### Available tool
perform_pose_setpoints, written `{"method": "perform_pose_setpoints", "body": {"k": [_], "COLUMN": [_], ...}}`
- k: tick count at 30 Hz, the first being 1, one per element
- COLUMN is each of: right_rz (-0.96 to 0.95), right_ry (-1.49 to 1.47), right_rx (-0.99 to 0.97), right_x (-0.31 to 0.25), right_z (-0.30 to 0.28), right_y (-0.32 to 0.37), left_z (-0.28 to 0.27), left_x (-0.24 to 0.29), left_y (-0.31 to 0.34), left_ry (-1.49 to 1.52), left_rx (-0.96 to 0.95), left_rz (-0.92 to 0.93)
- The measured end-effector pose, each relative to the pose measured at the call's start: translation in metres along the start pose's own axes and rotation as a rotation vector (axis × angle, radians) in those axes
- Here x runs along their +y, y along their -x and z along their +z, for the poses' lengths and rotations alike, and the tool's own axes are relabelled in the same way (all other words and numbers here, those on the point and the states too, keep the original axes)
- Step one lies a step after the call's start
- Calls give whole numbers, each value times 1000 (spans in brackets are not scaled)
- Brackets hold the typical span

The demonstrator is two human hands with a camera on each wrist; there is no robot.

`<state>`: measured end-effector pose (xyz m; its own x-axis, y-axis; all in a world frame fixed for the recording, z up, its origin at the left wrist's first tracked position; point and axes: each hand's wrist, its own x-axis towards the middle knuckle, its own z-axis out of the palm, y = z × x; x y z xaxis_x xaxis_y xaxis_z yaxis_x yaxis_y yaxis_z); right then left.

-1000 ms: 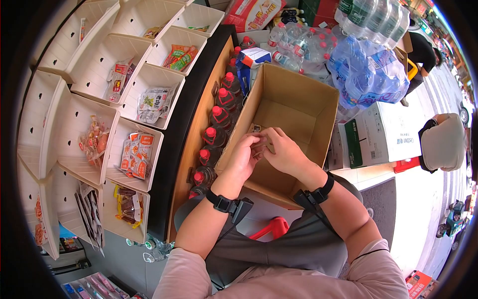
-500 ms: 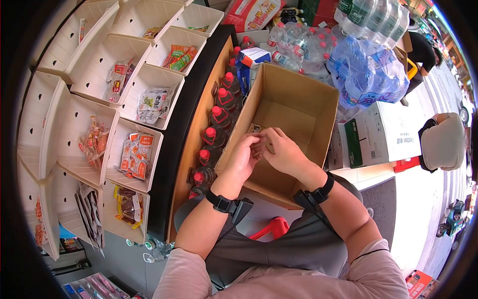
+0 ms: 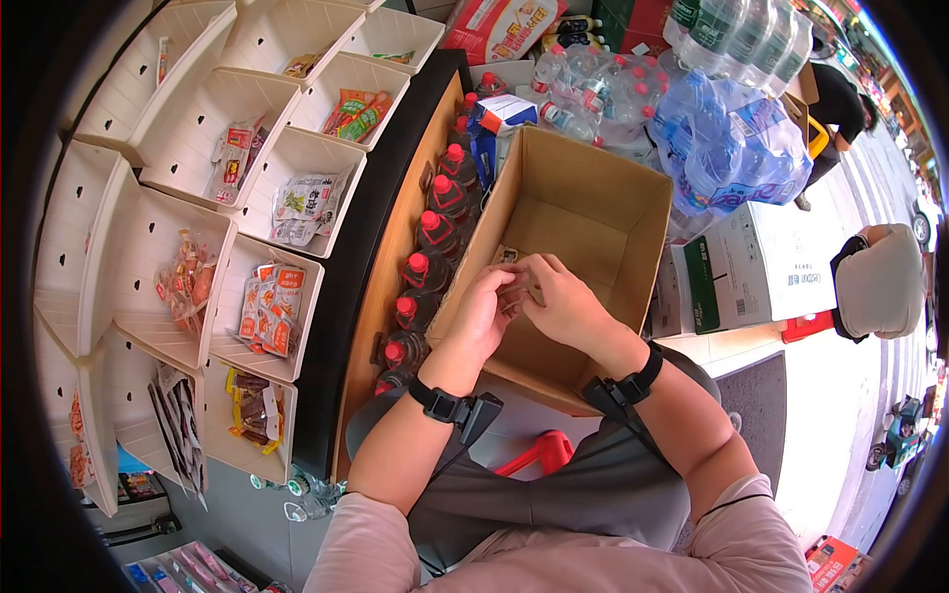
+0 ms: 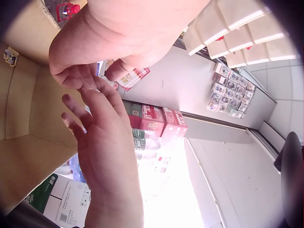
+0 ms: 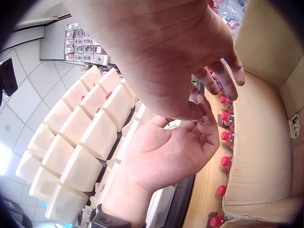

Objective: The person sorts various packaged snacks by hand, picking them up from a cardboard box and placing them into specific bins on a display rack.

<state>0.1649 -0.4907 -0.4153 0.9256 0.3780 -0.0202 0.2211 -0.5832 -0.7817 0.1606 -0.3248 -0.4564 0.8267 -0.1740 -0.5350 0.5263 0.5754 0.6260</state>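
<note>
My left hand (image 3: 480, 311) and right hand (image 3: 570, 304) meet at the fingertips over the near left part of a brown cardboard box (image 3: 633, 188). In the right wrist view the left hand (image 5: 164, 149) shows its palm, fingers loosely bent, with no object on it. The right hand (image 5: 175, 71) lies over those fingertips, its own outer fingers relaxed and apart. From the left wrist, the right hand (image 4: 107, 142) also has its fingers slightly spread. Overlapping fingers hide part of the contact. A small printed patch (image 3: 508, 254) shows inside the box.
Red-capped bottles (image 3: 432, 229) line the wooden ledge left of the box. Cream bins (image 3: 287, 188) of packaged snacks stand further left. Wrapped water bottles (image 3: 732, 148) and a white carton (image 3: 766, 272) are to the right. A red stool (image 3: 539, 453) shows between the legs.
</note>
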Motion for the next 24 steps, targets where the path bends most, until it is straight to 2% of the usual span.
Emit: {"method": "perform_pose_setpoints", "body": {"k": [24], "right_rz": [0], "right_ry": [6], "right_rx": [-3], "right_x": [-1], "right_z": [-1], "right_y": [0], "left_z": [-1], "left_x": [0], "left_y": [-1], "left_ry": [5], "left_rx": [-7], "left_rz": [0]}}
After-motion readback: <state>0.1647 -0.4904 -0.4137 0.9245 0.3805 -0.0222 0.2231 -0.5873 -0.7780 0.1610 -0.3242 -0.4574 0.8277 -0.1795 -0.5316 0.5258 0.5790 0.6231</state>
